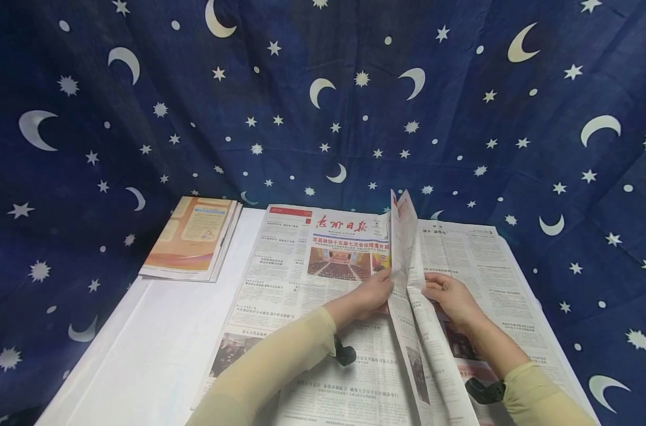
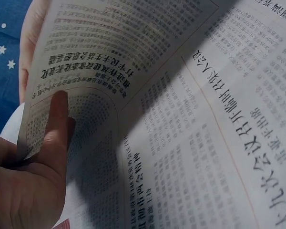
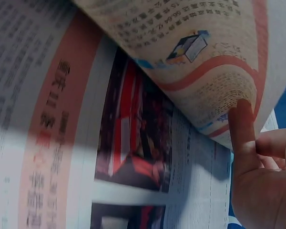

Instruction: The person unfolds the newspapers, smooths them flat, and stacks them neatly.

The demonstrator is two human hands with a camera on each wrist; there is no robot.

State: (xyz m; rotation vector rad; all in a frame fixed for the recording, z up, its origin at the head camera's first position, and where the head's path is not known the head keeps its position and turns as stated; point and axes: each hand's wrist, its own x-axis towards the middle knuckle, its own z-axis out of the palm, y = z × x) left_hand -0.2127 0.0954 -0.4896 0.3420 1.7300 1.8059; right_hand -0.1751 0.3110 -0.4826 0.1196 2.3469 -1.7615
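A large newspaper [image 1: 349, 331] lies spread on the table, with some sheets [image 1: 402, 266] standing upright along its middle. From the left side, my left hand [image 1: 373, 294] grips these raised sheets. In the left wrist view a digit of the left hand [image 2: 33, 186] lies flat against the print near the page edge. My right hand [image 1: 453, 299] holds the sheets from the right at about the same height. A curved page [image 3: 214, 62] with a red band bends under the fingertips of the right hand [image 3: 262, 176]. The fingers behind the paper are hidden.
A stack of orange-covered papers [image 1: 189, 234] sits at the back left of the white table [image 1: 157, 331]. Behind the table hangs a dark blue cloth [image 1: 296, 89] with moons and stars. Dark bands [image 1: 346, 354] show at both wrists.
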